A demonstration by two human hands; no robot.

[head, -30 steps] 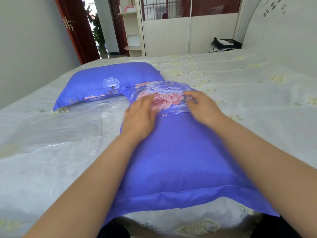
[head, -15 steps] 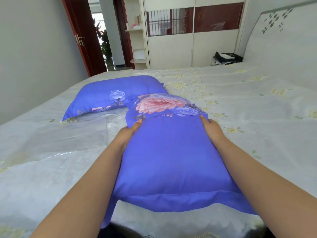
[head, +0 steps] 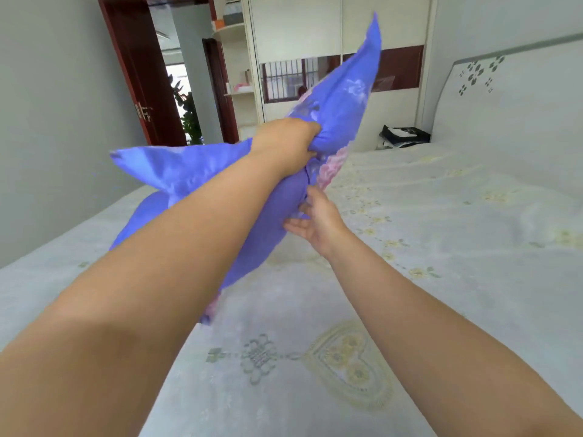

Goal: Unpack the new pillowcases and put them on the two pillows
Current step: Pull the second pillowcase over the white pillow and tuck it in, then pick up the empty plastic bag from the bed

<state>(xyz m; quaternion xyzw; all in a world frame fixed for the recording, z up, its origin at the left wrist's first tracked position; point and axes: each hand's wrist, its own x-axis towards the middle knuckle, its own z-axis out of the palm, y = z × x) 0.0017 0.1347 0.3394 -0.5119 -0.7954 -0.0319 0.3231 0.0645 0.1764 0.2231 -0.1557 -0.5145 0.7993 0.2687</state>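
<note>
A pillow in a blue pillowcase with pink flowers (head: 340,99) is up in the air over the bed, tilted, one corner pointing at the ceiling. My left hand (head: 285,146) grips it from above, bunching the fabric near the flowered end. Below it, my right hand (head: 315,220) touches the pillow's underside with its fingers spread. A second blue pillow (head: 140,216) lies on the bed at the left, mostly hidden behind my left forearm.
The bed (head: 426,247) has a pale embroidered cover and a white headboard (head: 504,99) at the right. A black bag (head: 403,135) sits beyond the far edge. A wardrobe (head: 315,33) and an open door (head: 132,74) stand behind.
The pillow lay flat on the bed with both hands at its sides. Now it has been lifted and swung up, my left hand gripping its top, my right hand under it.
</note>
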